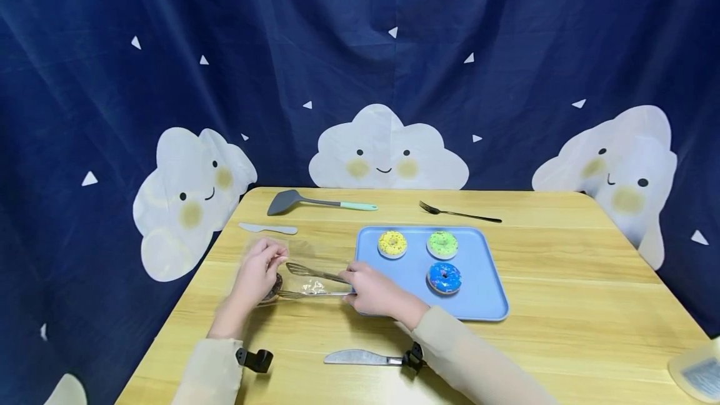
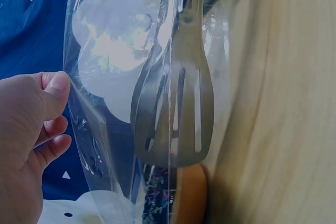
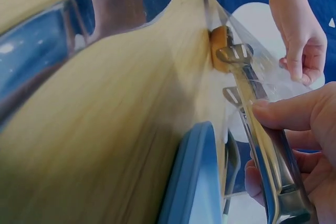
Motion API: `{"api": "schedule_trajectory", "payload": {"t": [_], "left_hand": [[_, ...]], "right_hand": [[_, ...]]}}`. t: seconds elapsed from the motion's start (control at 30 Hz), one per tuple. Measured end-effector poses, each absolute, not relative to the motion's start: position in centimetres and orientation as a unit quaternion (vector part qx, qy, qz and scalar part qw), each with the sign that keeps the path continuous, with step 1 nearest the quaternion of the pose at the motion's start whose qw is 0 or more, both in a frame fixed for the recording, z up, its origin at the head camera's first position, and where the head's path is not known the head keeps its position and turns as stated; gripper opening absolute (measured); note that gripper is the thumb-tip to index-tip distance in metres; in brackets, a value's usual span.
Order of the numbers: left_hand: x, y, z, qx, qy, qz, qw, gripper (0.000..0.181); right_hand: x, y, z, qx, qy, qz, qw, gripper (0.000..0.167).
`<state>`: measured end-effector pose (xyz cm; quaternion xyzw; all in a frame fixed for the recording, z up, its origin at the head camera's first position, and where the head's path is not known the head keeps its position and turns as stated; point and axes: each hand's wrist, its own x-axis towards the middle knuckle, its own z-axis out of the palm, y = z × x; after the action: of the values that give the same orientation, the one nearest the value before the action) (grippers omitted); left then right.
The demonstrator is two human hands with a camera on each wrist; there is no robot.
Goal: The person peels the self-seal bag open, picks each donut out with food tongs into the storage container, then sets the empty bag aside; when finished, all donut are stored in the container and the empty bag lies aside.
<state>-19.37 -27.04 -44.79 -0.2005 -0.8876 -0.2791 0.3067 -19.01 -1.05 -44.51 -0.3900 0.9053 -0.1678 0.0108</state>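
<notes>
My left hand pinches the edge of a clear plastic bag between thumb and fingers, lifting that side. In my right hand are metal tongs with slotted ends, gripped around their arms. The tong ends are spread apart and reach into the bag. A dark-iced doughnut with sprinkles is by the tong tips at the bag's far end, partly hidden by my left hand in the head view. To the right, a blue tray carries a yellow doughnut, a green doughnut and a blue doughnut.
A grey spatula with a mint handle and a light plastic knife lie at the back left. Behind the tray is a black fork. A metal table knife lies near the front. A translucent container stands at the right edge.
</notes>
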Motion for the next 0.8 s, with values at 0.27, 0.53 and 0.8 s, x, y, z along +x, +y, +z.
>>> {"api": "schedule_trajectory", "payload": {"t": [0.27,0.53,0.8], "left_hand": [[-18.9,-26.7,-45.4,-0.186,-0.897,-0.266,0.299,0.016],[-18.0,-25.2,-46.4,-0.176,-0.897,-0.236,0.330,0.016],[-17.6,-24.3,-47.3,-0.163,-0.901,-0.232,0.327,0.015]], "right_hand": [[-19.6,-1.6,-45.0,-0.409,0.894,-0.183,0.023,0.047],[-20.1,-2.1,-45.3,-0.409,0.895,-0.173,0.035,0.048],[-20.3,-3.0,-46.3,-0.418,0.892,-0.173,-0.005,0.049]]}}
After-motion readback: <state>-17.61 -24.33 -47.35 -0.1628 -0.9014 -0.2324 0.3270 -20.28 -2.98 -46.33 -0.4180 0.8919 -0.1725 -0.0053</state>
